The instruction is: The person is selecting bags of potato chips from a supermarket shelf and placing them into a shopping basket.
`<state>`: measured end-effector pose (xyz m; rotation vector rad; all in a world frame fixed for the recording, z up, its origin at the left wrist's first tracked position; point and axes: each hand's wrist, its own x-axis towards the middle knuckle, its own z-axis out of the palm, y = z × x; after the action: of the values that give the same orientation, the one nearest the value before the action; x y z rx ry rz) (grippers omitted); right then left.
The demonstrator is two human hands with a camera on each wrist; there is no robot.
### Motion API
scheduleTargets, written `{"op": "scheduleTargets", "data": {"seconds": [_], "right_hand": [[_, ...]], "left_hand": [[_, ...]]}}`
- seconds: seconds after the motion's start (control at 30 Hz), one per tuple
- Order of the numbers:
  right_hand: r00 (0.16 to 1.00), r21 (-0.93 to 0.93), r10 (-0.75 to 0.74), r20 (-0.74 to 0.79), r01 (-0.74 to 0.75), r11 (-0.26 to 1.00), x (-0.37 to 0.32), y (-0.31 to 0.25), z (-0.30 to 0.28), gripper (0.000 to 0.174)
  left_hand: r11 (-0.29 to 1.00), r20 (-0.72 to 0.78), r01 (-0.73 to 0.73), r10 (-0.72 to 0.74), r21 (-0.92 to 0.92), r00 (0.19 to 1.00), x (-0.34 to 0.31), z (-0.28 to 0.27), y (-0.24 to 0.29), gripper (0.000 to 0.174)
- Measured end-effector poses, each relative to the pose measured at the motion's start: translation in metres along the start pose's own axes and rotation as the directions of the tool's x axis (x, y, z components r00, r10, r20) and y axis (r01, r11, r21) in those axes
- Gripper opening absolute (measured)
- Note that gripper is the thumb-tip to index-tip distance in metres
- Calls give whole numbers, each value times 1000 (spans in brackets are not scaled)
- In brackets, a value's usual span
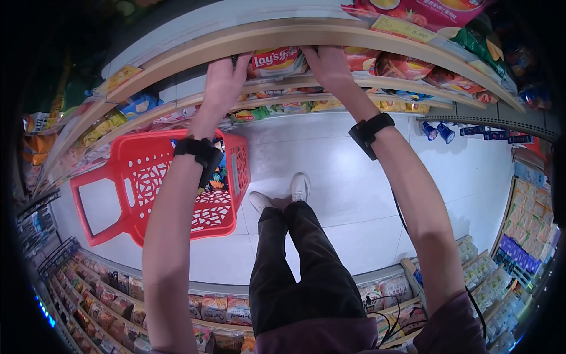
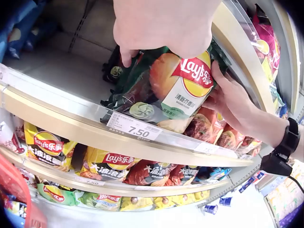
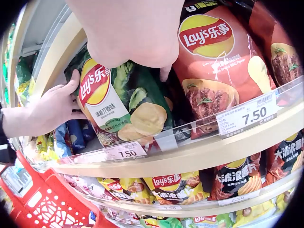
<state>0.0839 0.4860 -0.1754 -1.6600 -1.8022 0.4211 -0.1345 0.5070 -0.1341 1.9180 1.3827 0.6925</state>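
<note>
A green Lay's bag [image 1: 276,61] stands at the front of a shelf, between the two hands. My left hand [image 1: 224,87] holds its left side; in the right wrist view the left thumb and fingers [image 3: 71,90] lie along that edge of the bag [image 3: 107,102]. On the opposite side is my right hand [image 1: 331,69], whose thumb and fingers [image 2: 223,90] grip the edge of the bag [image 2: 183,90] in the left wrist view. Each wrist view hides part of its own hand's fingertips above or behind the bag.
Red Lay's bags [image 3: 213,61] stand directly right of the green one. A shelf board [image 1: 265,32] crosses above the hands, and a clear price rail [image 2: 71,102] runs along the shelf front. A red basket [image 1: 141,177] sits on the floor at left, holding packets.
</note>
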Motion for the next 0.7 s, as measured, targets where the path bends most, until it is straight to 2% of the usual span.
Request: {"op": "scheduleTargets", "data": {"seconds": [0.1,0.2,0.23,0.3,0.33,0.37,0.4,0.47,0.57,0.6,0.63,0.67,0.7], "right_hand": [[996,93,89,-27,-86,992,-1,-9,-3,47],[1000,463,-10,-12,15,886,-4,-14,-9,53],[1000,386,-22,6,19,922,-4,-13,-10,54],[998,226,-38,47,27,974,-5,-12,-10,56],[996,236,49,80,-67,970,-4,-11,-8,57],[984,241,134,113,-158,957,-2,-11,-5,58],[966,244,217,144,-247,938,-1,-11,-3,59],[979,294,190,76,-204,934,-5,-13,2,61],[991,330,135,-22,-121,936,-15,-14,6,61],[992,334,114,-54,-90,938,-21,-14,7,61],[963,145,-36,-269,78,986,-36,-23,11,61],[947,62,-104,-305,129,990,-43,-24,12,61],[926,-23,-174,-335,177,984,-48,-24,13,62]], "left_hand": [[996,-101,-69,64,-50,993,0,10,-7,39],[984,-159,-177,176,10,971,-1,10,-1,38],[976,-165,-212,217,47,962,-3,10,1,38],[981,-142,-191,185,-35,973,-3,9,0,39],[981,-130,-181,170,-74,977,-2,8,0,39],[995,-97,-70,63,-77,993,-3,4,3,39],[997,-92,-34,28,-71,995,-3,3,2,40],[998,-84,34,-39,-61,996,-2,5,-3,42],[988,-118,75,-59,136,991,-6,6,-9,48],[986,-182,-34,64,162,981,-9,8,-11,50],[971,-239,-138,184,194,953,-15,12,-15,53],[944,-292,-238,300,230,908,-21,14,-14,57],[927,-226,-199,278,317,933,-27,12,-15,67]]}}
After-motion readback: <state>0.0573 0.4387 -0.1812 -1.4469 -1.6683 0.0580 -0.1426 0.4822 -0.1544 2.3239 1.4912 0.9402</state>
